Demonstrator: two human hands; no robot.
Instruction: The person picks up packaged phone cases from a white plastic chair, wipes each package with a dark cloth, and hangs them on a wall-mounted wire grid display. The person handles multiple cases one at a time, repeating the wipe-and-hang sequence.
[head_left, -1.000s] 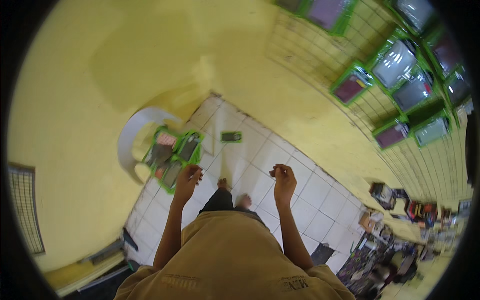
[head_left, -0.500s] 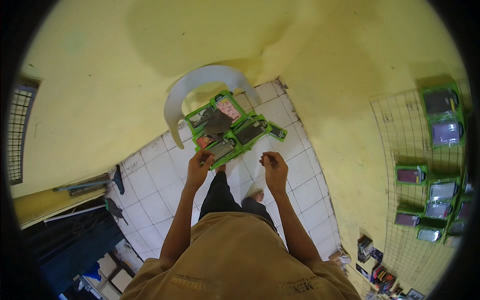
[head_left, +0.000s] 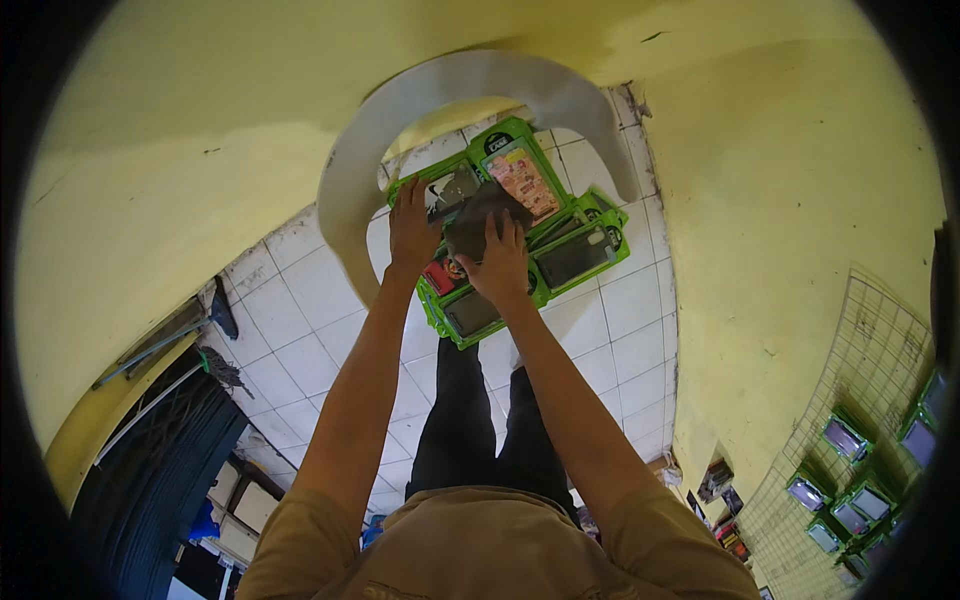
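Observation:
Several flat green-edged packages holding phone cases lie in an overlapping pile on a white plastic chair. A crumpled dark grey cloth (head_left: 465, 232) rests on top of them. My right hand (head_left: 502, 258) lies over this cloth, fingers spread and thumb out to the left. Beside it, my left hand (head_left: 410, 230) has its fingers stretched over the left edge of a package with a black-and-white picture (head_left: 452, 190). Behind the cloth is a package with a pink patterned case (head_left: 525, 183). A dark case in its package (head_left: 577, 257) sits at the right.
The curved white chair back (head_left: 470, 75) rings the pile, close to a yellow wall (head_left: 250, 90). White floor tiles (head_left: 300, 320) surround the chair. At the right, more packages hang on a wire grid (head_left: 850, 340). A mop head (head_left: 225, 370) is at the left.
Both hands have reached forward from in front of the pile onto it, the right onto the cloth, the left onto a package. The pile and chair now appear larger and nearer.

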